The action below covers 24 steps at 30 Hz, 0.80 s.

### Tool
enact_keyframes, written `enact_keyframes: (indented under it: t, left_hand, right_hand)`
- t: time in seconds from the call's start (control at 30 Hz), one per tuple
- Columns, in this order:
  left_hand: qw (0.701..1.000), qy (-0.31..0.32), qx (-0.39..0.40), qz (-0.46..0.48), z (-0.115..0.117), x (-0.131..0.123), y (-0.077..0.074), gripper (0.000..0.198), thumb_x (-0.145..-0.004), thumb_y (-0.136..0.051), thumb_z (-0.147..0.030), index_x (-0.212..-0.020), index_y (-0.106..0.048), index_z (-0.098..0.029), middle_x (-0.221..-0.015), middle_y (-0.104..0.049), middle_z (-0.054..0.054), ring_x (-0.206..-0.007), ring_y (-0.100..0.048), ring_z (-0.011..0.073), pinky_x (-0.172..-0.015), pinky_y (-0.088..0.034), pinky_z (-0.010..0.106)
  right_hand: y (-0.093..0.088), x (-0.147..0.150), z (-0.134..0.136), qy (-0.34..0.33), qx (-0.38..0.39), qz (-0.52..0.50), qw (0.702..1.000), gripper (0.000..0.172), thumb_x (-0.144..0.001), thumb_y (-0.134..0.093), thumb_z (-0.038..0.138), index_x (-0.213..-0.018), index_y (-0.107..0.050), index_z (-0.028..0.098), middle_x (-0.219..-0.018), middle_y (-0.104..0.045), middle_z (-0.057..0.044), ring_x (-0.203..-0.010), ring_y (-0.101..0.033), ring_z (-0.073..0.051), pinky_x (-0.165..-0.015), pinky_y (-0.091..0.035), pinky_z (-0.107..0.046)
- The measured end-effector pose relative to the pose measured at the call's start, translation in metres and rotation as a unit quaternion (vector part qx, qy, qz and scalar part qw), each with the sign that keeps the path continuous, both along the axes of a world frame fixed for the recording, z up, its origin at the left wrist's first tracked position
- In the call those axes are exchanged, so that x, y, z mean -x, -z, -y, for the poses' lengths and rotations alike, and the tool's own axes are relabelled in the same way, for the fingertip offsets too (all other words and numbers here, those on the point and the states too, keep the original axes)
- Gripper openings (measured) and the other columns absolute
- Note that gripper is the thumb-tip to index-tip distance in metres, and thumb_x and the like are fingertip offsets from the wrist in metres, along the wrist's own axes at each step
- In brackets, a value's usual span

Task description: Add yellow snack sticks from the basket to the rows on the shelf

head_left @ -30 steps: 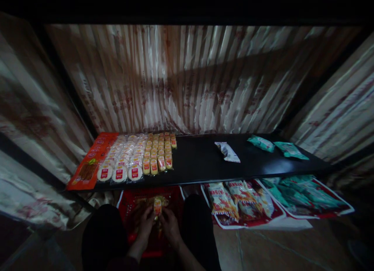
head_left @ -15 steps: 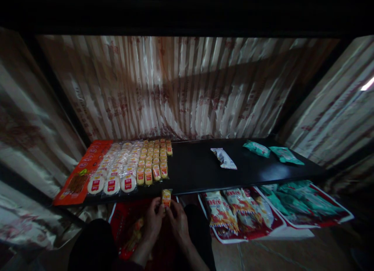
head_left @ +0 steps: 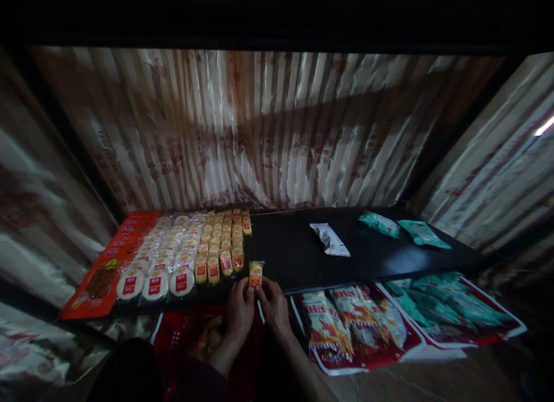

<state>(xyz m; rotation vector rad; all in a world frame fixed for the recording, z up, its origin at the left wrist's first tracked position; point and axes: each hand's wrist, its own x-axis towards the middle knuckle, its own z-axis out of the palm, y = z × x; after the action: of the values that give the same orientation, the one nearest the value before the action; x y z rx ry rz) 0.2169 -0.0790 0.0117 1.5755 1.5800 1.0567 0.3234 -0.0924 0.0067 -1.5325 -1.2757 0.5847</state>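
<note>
My left hand (head_left: pixel 239 307) and my right hand (head_left: pixel 274 305) pinch one small yellow snack packet (head_left: pixel 255 273) together, holding it at the front edge of a black shelf (head_left: pixel 303 257). The packet sits just right of several rows of the same yellow packets (head_left: pixel 223 246) laid flat on the shelf. Left of those lie rows of round white packets with red labels (head_left: pixel 164 260), and a large orange bag (head_left: pixel 108 266) at the far left. Below my hands a red bag (head_left: pixel 190 338) with more yellow packets rests between my knees.
A single white wrapper (head_left: pixel 331 240) and two green packets (head_left: pixel 400 229) lie on the right part of the shelf. On the floor to the right are large bags of red-and-white snacks (head_left: pixel 341 321) and green snacks (head_left: pixel 445 304). Striped cloth (head_left: pixel 259 130) hangs behind and at both sides.
Both hands rose from the red bag between my knees to the shelf's front edge, carrying the yellow packet up beside the yellow rows. My view shifted slightly right and down.
</note>
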Motion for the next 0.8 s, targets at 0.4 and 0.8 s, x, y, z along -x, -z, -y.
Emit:
enact_keyframes:
  t: [0.4, 0.8]
  left_hand:
    - [0.998, 0.003, 0.044, 0.047, -0.025, -0.022, -0.004, 0.042, -0.077, -0.037, -0.012, -0.115, -0.055, -0.013, -0.116, -0.063, 0.012, -0.108, -0.057, 0.0178, -0.097, -0.041, 0.030]
    - [0.995, -0.029, 0.049, 0.087, -0.038, -0.036, 0.003, 0.040, -0.082, -0.037, -0.023, -0.117, -0.055, -0.014, -0.130, -0.056, 0.013, -0.122, -0.049, 0.0181, -0.107, -0.032, 0.032]
  right_hand:
    - [-0.007, -0.016, -0.037, 0.002, 0.024, 0.102, 0.994, 0.032, -0.081, -0.048, 0.032, -0.101, -0.065, 0.014, -0.093, -0.067, -0.010, -0.087, -0.063, -0.021, -0.079, -0.048, -0.031]
    - [0.000, -0.021, -0.061, 0.014, 0.034, 0.159, 0.987, 0.029, -0.083, -0.046, 0.034, -0.099, -0.065, 0.018, -0.089, -0.067, -0.007, -0.083, -0.062, -0.019, -0.076, -0.048, -0.028]
